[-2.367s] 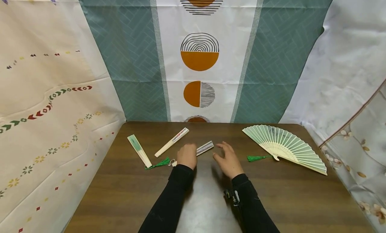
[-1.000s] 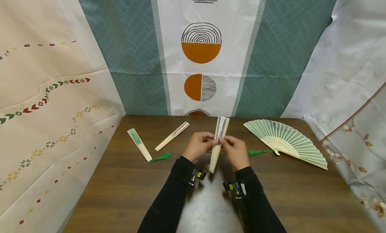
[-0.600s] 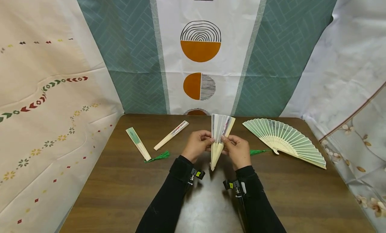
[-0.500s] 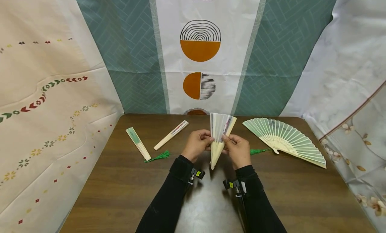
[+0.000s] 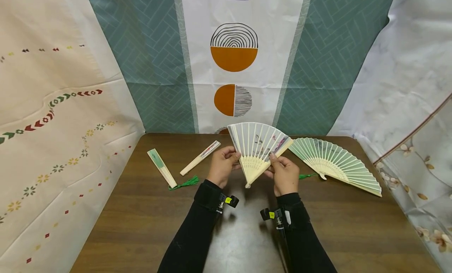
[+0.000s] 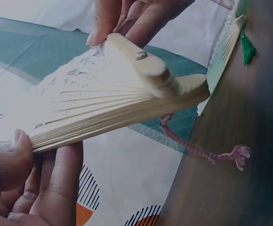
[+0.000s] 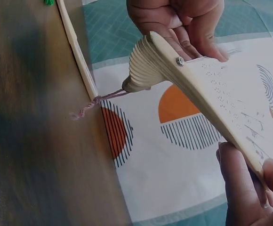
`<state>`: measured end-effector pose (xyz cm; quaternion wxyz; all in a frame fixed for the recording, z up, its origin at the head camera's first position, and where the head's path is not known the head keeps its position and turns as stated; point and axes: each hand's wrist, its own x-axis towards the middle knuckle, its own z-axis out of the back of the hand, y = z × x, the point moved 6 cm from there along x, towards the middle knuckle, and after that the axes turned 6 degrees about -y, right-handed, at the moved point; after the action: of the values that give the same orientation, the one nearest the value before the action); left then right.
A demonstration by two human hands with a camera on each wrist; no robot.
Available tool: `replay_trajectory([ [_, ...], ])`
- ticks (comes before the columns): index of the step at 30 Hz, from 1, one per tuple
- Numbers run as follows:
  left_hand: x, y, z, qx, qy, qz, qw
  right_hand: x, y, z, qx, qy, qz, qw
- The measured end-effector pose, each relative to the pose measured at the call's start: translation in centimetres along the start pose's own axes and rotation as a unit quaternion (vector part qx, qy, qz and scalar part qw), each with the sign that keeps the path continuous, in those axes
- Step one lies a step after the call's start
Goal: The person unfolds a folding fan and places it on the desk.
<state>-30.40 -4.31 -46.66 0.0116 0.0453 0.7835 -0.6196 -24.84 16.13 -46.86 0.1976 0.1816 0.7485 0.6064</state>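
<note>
A white folding fan [image 5: 259, 141] with pale wooden ribs and a pink flower print is held partly spread above the table. My left hand [image 5: 222, 165] pinches its left edge between thumb and fingers. At the right edge, my right hand [image 5: 285, 173] pinches the outer rib the same way. The fan's pivot end [image 6: 150, 73] points down toward me, with a metal rivet in it. From that end hangs a short pink braided cord [image 7: 87, 109]. In the left wrist view, several ribs are still stacked together near the left fingers.
A light green fan [image 5: 339, 165] lies spread on the table [image 5: 141, 233] at right, its green tassel [image 5: 308, 176] partly behind my right hand. Two folded fans lie at left: a green-ended one [image 5: 162, 168] with a green tassel [image 5: 185, 182], and a white one [image 5: 200, 158]. Patterned cloth [image 5: 152, 61] hangs behind.
Both hands first picked the folded white fan up off the table and brought it upright. They have since moved apart, and the fan has spread from a narrow wedge into a wide one.
</note>
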Motion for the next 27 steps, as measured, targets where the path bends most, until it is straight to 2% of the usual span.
replay_trajectory([
  [4,0.1,0.1,0.2,-0.021,-0.019,0.005,0.9996,0.3,-0.2,0.2,0.023,-0.004,-0.008,1.000],
  [9,0.4,0.1,1.0,-0.070,-0.058,0.009,0.9958,0.5,-0.4,0.9,0.062,-0.017,-0.016,0.998],
  [15,0.7,0.1,1.6,-0.136,-0.073,0.004,0.9880,0.9,-0.5,1.4,0.105,-0.028,-0.017,0.994],
  [27,0.3,0.3,1.6,-0.180,-0.100,0.016,0.9784,0.9,-0.5,1.8,0.138,-0.056,-0.036,0.988],
])
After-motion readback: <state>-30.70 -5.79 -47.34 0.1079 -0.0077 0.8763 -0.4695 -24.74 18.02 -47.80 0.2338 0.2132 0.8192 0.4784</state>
